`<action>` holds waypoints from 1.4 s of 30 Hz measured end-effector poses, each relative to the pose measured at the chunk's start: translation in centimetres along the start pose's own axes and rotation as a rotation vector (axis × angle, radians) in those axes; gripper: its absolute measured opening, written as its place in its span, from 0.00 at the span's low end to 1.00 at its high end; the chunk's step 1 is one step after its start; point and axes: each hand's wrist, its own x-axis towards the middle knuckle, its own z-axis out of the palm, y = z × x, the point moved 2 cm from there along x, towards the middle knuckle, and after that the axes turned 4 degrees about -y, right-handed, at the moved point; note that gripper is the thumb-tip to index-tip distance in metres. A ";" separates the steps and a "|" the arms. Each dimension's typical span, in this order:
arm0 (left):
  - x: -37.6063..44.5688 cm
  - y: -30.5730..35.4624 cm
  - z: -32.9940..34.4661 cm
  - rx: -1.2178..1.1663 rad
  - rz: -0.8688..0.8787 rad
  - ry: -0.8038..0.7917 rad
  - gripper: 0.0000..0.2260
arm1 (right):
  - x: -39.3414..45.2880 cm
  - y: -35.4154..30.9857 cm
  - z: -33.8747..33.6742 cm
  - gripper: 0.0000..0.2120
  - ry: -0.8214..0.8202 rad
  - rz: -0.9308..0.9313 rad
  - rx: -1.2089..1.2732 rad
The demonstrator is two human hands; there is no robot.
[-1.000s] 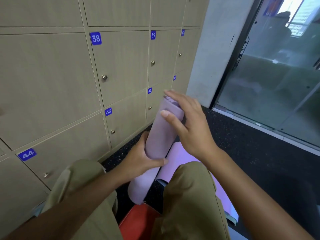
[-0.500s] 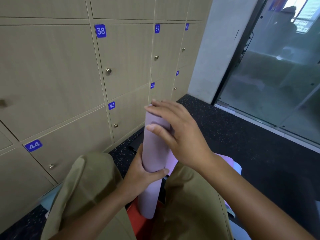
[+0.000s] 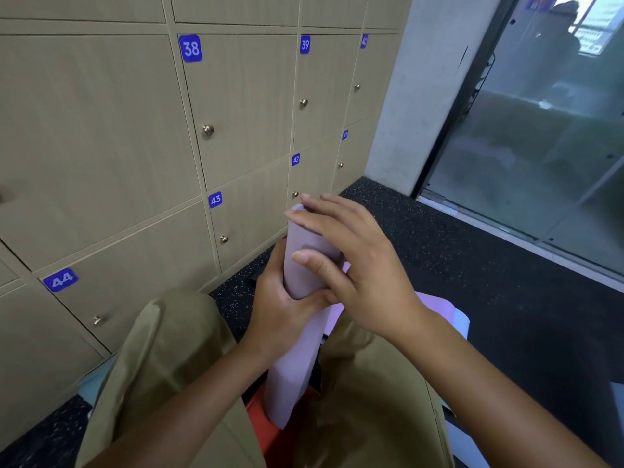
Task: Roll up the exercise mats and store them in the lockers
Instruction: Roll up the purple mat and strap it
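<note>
The left hand [image 3: 287, 309] grips the middle of the upright, tightly rolled lilac foam exercise mat [image 3: 300, 319] between the knees while the right hand [image 3: 358, 265] lies flat-fingered on its top, which should be tamped square before the closed beige lockers [image 3: 243, 106] are opened.

The rolled mat [image 3: 305, 265] is a pale lilac, and there's an orange-red thing [image 3: 266, 420] under it. Lockers [image 3: 101, 130] are beige wood-grain with blue number tags [image 3: 191, 48] in white digits and brassy knobs [image 3: 207, 130]. Floor [image 3: 472, 282] is black with light speckles, trousers [image 3: 175, 359] olive-khaki.
</note>
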 end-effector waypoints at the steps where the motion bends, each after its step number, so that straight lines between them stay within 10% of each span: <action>1: -0.1 -0.1 0.1 -0.011 0.009 -0.003 0.34 | -0.1 0.1 -0.2 0.21 -0.019 -0.006 -0.007; 23: 0.1 -1.4 2.9 -0.021 -0.027 -0.064 0.30 | -2.9 1.4 -5.8 0.31 -0.157 0.089 0.062; 42: 1.9 -1.9 14.1 0.905 -0.037 -0.902 0.35 | -19.2 6.7 -14.0 0.36 -0.049 0.745 0.253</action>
